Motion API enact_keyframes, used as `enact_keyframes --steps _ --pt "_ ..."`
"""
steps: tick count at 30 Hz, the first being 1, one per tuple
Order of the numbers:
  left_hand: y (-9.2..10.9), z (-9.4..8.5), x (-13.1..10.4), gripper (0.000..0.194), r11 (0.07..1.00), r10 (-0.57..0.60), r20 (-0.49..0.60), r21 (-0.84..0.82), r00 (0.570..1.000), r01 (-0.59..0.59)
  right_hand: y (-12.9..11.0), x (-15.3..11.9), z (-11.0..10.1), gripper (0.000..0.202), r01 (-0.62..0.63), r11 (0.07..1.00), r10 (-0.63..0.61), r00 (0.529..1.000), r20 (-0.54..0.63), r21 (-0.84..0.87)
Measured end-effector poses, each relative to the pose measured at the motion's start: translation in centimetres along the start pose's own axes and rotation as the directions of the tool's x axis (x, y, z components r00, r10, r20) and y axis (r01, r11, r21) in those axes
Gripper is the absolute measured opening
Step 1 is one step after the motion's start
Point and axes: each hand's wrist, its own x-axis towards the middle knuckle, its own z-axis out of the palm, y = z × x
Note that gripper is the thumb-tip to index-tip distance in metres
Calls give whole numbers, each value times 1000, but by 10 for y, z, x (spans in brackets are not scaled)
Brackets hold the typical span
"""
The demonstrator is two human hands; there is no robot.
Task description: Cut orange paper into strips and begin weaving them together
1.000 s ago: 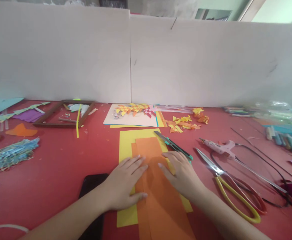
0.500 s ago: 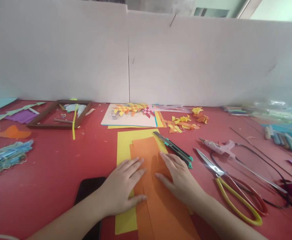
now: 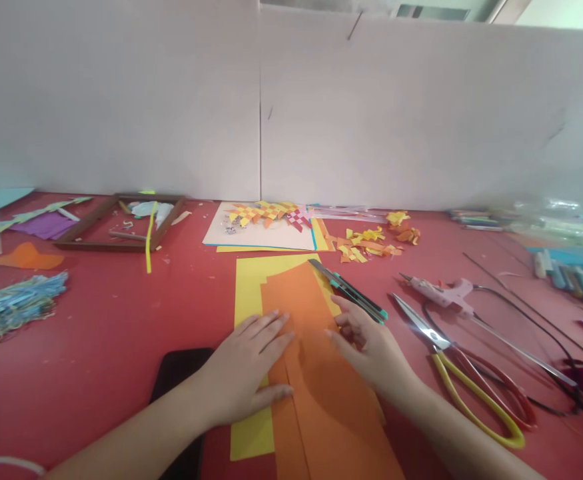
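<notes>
Two overlapping pieces of orange paper (image 3: pixel 316 387) lie over a yellow sheet (image 3: pixel 248 293) in front of me. My left hand (image 3: pixel 251 360) rests flat on the left part of the orange paper, its fingers spread. Over the paper's right edge is my right hand (image 3: pixel 368 343), with thumb and index finger apart, the other fingers curled and nothing visible in its grasp. Just beyond its fingertips lies a utility knife (image 3: pixel 351 293) with a green and black handle, its blade reaching over the sheets' upper right corner. A black phone-like slab (image 3: pixel 181 373) is partly hidden under my left forearm.
Scissors (image 3: pixel 458 367) with red and yellow handles and a pink glue gun (image 3: pixel 444 293) with its cord lie on the right. Paper scraps (image 3: pixel 368 243) and woven paper strips (image 3: pixel 264 213) sit behind. A brown frame (image 3: pixel 96 247) and blue strings (image 3: pixel 18 307) are left.
My right hand has lifted slightly and moved right, toward the orange paper's edge. The upper orange piece has turned a little at its top. My left hand has stayed in place.
</notes>
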Motion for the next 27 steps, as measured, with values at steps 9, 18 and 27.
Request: enact_keyframes --steps 9,18,27 --pt "-3 -5 -1 98 997 21 26 -73 999 -19 -1 2 -1 32 56 972 -56 998 5 -229" --pt "-4 1 0 96 999 33 -31 -40 999 -34 -14 -8 0 19 232 971 -223 967 -125 61" --pt "-4 3 -1 90 999 52 -59 1 997 -52 -16 -9 0 34 439 896 -441 898 18 63"
